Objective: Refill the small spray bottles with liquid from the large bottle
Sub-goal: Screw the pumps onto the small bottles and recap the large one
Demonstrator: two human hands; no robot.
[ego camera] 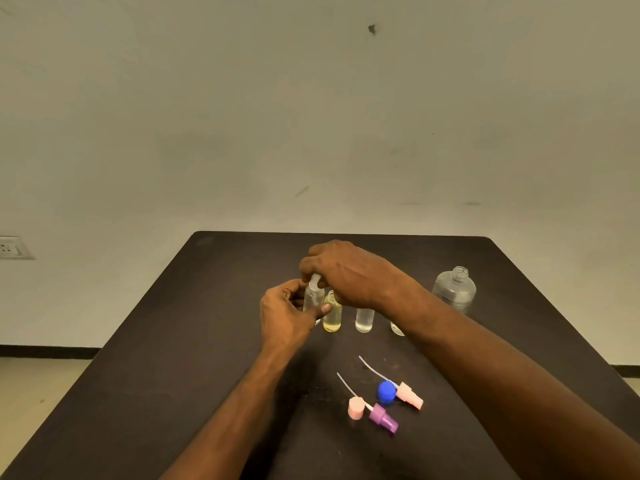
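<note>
Dark bench (207,341) against plain off-white wall (311,116); 1 wall socket (12,247) at left; dark skirting (45,351); beige floor (31,393); dim warm light.

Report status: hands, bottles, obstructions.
Left hand grips clear spray bottle; right hand pinches its white sprayer top. Large bottle uncapped. Nothing obstructing.

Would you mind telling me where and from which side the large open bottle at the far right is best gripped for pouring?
Grip the large bottle around its wide round body, below the shoulder, coming from its right side with the right hand. It stands upright and uncapped with a narrow threaded neck, so a hold on the body probably steadies it best; the small bottles stand to its left.
</note>
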